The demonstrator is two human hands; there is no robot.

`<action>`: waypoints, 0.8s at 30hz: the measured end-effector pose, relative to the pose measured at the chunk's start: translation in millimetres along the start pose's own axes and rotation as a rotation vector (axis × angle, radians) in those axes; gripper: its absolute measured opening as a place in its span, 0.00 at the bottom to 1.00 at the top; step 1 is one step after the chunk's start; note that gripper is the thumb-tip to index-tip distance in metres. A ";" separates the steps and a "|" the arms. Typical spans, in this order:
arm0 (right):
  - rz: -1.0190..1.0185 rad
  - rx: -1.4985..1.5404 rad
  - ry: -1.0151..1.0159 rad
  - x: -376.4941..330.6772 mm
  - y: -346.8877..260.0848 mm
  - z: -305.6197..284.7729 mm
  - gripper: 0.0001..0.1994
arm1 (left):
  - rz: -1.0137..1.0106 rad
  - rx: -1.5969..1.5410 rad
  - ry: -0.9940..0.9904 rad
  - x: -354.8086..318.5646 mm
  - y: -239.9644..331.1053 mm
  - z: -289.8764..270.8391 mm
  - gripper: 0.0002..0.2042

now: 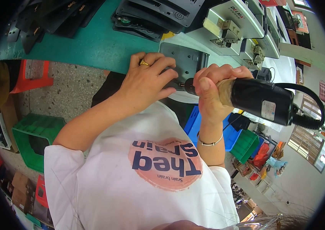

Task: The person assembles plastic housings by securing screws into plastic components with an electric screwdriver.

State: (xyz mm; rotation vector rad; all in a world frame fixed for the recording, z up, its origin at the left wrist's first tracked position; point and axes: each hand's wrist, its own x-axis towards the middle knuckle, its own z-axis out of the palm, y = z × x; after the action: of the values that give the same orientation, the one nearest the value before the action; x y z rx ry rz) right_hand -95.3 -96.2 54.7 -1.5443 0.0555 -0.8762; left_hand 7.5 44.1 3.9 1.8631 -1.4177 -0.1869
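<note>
Right hand (214, 86) closed round the black power screwdriver (262, 101), at its tan-wrapped front; bit end points toward the left hand. Left hand (145, 78) lies over the dark flat panel (187, 61), near the edge of the desk (97, 44), fingers bent; cannot tell whether they pinch anything. Judgement: screwdriver rigid, probably heavy toward its thick rear, best held round the wrapping; panel likely stiff, light, apt to slide, best pressed down by its margins

Plate (184, 60) partly hidden by hands (144, 81), driver tip (181, 84) unclear, stacked casings (153, 15) cropped
</note>
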 end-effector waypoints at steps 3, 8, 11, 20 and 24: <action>0.031 0.015 0.033 -2.2 -3.6 0.5 0.30 | -0.003 -0.005 -0.019 -0.3 -0.3 0.5 0.18; 0.057 -0.060 0.071 -6.1 -6.3 7.6 0.32 | -0.011 -0.023 -0.021 -0.1 -0.9 -0.8 0.19; -0.036 -0.034 0.051 -10.6 0.5 6.0 0.31 | -0.015 -0.034 -0.039 1.2 0.2 -2.7 0.19; -0.057 0.122 0.101 -10.0 -5.4 2.5 0.24 | -0.007 -0.009 -0.033 3.4 1.3 -2.7 0.17; -0.079 0.110 0.290 -5.9 -28.3 -22.1 0.26 | 0.012 0.033 -0.072 1.1 3.1 -3.0 0.20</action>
State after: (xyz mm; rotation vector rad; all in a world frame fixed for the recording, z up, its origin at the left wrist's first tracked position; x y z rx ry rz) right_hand -124.4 -105.8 74.5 -1.3154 0.1541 -1.1428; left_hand 7.2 44.4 8.4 1.8911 -1.4890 -0.2281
